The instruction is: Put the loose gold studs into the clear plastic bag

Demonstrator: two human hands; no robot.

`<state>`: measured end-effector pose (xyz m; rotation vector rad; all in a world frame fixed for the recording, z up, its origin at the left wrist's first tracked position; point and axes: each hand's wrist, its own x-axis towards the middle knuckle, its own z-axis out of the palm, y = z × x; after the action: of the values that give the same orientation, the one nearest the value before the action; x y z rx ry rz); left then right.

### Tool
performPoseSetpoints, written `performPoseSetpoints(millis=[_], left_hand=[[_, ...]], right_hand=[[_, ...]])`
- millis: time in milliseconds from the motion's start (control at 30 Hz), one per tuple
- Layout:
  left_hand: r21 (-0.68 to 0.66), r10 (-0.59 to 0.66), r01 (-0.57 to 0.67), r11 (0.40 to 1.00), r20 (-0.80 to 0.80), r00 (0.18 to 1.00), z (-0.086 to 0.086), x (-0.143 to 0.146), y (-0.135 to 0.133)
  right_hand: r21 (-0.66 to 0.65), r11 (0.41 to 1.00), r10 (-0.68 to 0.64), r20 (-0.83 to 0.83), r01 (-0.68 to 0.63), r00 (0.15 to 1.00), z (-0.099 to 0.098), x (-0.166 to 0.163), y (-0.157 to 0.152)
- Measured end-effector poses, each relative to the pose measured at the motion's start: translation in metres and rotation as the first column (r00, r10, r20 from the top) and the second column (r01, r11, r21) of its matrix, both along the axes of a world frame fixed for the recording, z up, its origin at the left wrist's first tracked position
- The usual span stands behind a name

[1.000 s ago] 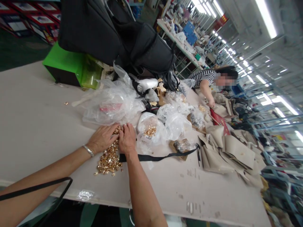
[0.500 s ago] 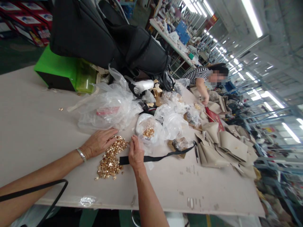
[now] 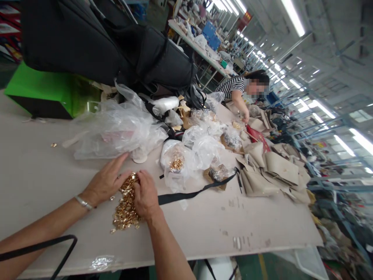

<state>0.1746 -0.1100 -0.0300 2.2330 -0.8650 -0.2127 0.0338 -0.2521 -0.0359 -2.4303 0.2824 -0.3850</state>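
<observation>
A heap of small shiny gold metal pieces (image 3: 124, 212) lies on the table between my two hands. My left hand (image 3: 105, 181) rests at its upper left edge, fingers stretched out and thumb touching the pieces. Against the right side of the heap lies my right hand (image 3: 146, 195), its fingers extended along the pieces and not closed on anything. From beside the right hand a black strap (image 3: 186, 197) runs to the right. Just beyond the hands, an opened clear plastic bag (image 3: 170, 171) holds more gold pieces (image 3: 176, 163).
Crumpled clear plastic (image 3: 116, 132) lies behind my left hand. A green box (image 3: 43, 87) and large black bags (image 3: 116, 50) stand at the back left. Beige bag pieces (image 3: 268, 175) are piled right. A co-worker in a striped top (image 3: 233, 87) reaches toward a red item (image 3: 258, 137).
My right hand has moved left from the strap's end onto the heap's side. The heap has been pushed narrower. My left hand has shifted slightly, and the view has turned a little.
</observation>
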Motion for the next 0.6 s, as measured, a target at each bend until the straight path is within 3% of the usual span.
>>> performPoseSetpoints(millis=[133,233,400,600], left_hand=[[-0.007,-0.072,0.072,0.997,0.008,0.997,-0.01,-0.025,0.015],[-0.031,-0.146,0.146,0.989,-0.003,0.989,-0.016,-0.024,0.012],[-0.081,-0.225,0.225,0.971,0.011,0.974,-0.018,-0.022,0.003],[-0.105,-0.234,0.239,0.965,0.065,0.97,-0.025,-0.024,0.005]], right_hand=[[-0.063,0.997,-0.055,-0.02,0.054,0.998,0.01,-0.03,-0.013],[-0.137,0.981,-0.153,-0.08,0.141,0.985,0.015,-0.066,-0.042],[-0.216,0.97,-0.145,-0.155,0.11,0.977,0.025,-0.121,-0.075],[-0.269,0.921,-0.328,-0.142,0.282,0.934,0.033,-0.137,-0.106]])
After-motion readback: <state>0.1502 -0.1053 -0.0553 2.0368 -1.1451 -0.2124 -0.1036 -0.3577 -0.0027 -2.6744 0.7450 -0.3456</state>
